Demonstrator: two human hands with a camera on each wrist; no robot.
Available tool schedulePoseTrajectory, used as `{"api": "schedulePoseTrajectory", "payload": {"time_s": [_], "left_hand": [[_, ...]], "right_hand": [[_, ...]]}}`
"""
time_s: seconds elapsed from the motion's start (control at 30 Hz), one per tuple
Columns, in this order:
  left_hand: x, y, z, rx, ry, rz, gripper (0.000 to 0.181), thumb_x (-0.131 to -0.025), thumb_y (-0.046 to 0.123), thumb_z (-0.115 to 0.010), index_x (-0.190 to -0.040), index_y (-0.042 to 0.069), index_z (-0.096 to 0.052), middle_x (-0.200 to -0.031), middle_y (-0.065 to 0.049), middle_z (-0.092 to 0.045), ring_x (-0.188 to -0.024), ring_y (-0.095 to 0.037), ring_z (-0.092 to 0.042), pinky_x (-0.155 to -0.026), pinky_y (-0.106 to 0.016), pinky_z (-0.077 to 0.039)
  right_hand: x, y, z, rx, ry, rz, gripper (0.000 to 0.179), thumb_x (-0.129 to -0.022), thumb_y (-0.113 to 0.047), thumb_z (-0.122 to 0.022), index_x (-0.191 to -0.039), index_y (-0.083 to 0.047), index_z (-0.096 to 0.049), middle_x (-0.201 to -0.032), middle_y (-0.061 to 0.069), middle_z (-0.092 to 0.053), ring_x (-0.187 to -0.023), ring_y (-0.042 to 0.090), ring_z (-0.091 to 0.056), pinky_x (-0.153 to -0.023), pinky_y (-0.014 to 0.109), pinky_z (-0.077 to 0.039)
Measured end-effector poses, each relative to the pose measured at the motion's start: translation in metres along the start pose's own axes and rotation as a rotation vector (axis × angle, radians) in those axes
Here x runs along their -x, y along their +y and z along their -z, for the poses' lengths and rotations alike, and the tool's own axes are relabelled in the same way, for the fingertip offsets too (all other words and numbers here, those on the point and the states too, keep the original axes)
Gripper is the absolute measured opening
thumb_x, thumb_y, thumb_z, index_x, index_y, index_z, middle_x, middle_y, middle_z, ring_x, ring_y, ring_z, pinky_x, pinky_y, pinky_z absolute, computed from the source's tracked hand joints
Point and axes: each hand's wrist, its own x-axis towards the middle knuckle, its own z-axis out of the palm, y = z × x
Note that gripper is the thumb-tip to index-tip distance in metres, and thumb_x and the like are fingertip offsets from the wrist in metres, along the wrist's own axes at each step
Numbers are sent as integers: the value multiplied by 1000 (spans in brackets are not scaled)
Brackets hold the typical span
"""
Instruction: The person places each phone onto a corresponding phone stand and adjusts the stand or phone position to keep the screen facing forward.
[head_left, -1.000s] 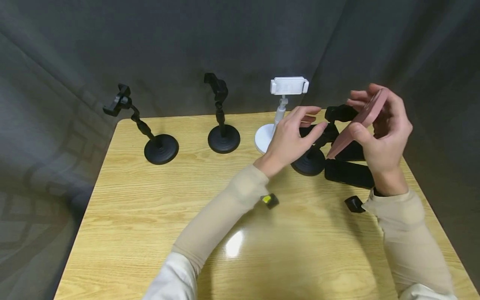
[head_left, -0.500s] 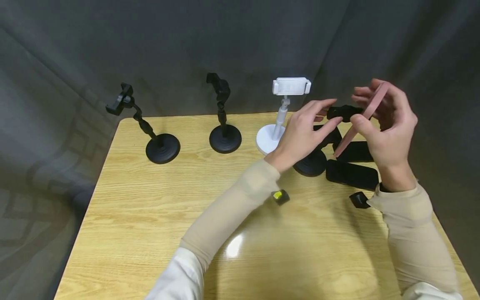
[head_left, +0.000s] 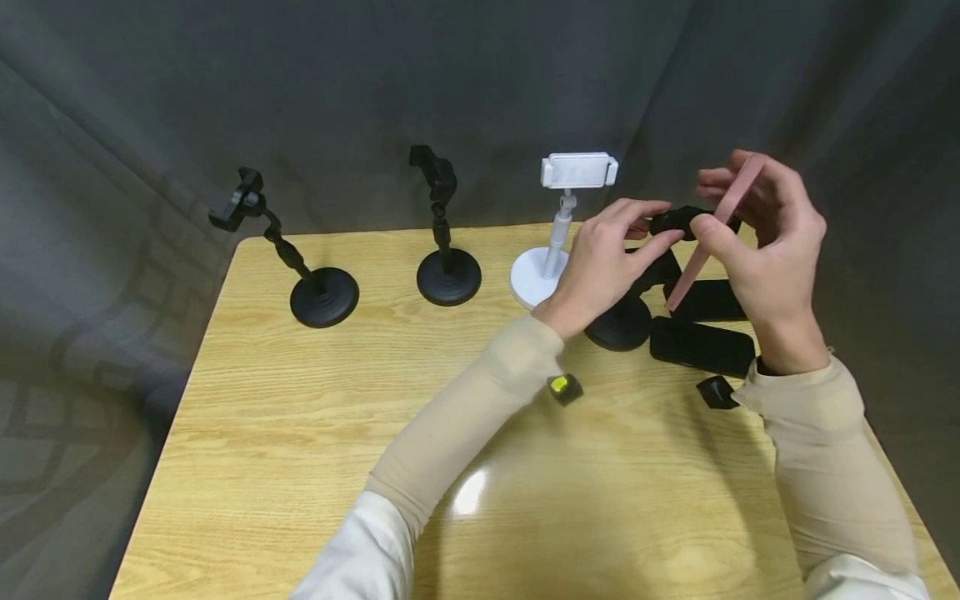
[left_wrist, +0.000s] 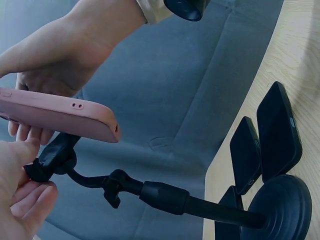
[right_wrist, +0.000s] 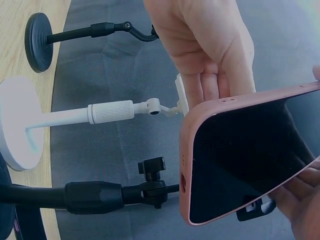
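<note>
My right hand (head_left: pixel 780 242) holds a smartphone in a pink case (head_left: pixel 693 265), tilted, with thumb and fingers at its edges. In the right wrist view its dark screen (right_wrist: pixel 245 165) faces the camera. My left hand (head_left: pixel 600 262) pinches one end of the clamp (left_wrist: pixel 52 156) on a black phone stand between thumb and fingers. The pink phone is raised right by this clamp and overlaps it in the left wrist view. The stand's round base (head_left: pixel 618 325) rests on the table, its arm (left_wrist: pixel 165 197) rising to the clamp.
Several black phones lie by this stand, one (head_left: pixel 701 346) nearer the front and another (head_left: pixel 708 302) behind. To the left are a white phone stand (head_left: pixel 532 275) and two black ones (head_left: pixel 447 279) (head_left: pixel 324 297). A grey curtain (head_left: pixel 480 100) hangs behind the wooden table (head_left: pixel 300 450).
My left hand has moved right and taken hold of the black clamp's end. The pink phone has turned more edge-on to the head view and stays close to the clamp.
</note>
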Motion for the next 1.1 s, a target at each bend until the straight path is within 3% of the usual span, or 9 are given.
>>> {"api": "schedulePoseTrajectory", "payload": {"time_s": [0.17, 0.4, 0.53, 0.77, 0.9, 1.1], "left_hand": [[1, 0, -1, 19, 7, 2, 36, -99, 19, -72, -130, 2, -68, -125, -9, -69, -107, -11, -69, -92, -4, -47], [3, -6, -3, -54, 78, -153, 31, -98, 14, -72, -125, 0, -71, -120, -11, -72, -100, -15, -72, -90, -5, -48], [4, -8, -2, -116, 74, -181, 30, -100, 16, -70, -126, 1, -72, -119, -9, -73, -99, -12, -70, -89, -5, -47], [7, -10, -4, -126, 51, -161, 31, -101, 18, -68, -128, 3, -71, -123, -8, -73, -102, -12, -69, -92, -7, -47], [8, -10, -6, -123, 69, -193, 30, -101, 17, -68, -127, 3, -71, -122, -8, -73, -102, -12, -70, -92, -5, -46], [10, -12, -10, -117, 101, -214, 29, -100, 14, -68, -126, 2, -72, -118, -8, -74, -99, -11, -70, -91, -4, -45]], "right_hand": [[-3, -3, 0, 138, 14, -37, 48, -81, -10, -79, -128, -6, -69, -108, 6, -78, -103, 19, -71, -95, 24, -52], [-7, -3, -1, 215, 8, -137, 46, -84, -14, -75, -129, -9, -68, -106, -2, -77, -99, 13, -69, -91, 23, -46], [-6, 3, -4, 203, 52, -145, 45, -82, -15, -77, -126, -9, -69, -101, -4, -77, -94, 11, -69, -86, 22, -46], [-3, 13, -11, 175, 105, -41, 38, -84, -22, -79, -119, -12, -69, -97, -1, -77, -88, 13, -69, -73, 22, -45], [-1, 13, -19, 81, 174, -6, 34, -83, -22, -80, -112, -10, -68, -90, 1, -73, -81, 13, -66, -67, 22, -43], [0, 13, -31, -26, 274, 36, 52, -76, -39, -90, -107, -5, -66, -80, 2, -67, -65, 10, -54, -59, 20, -36]]}}
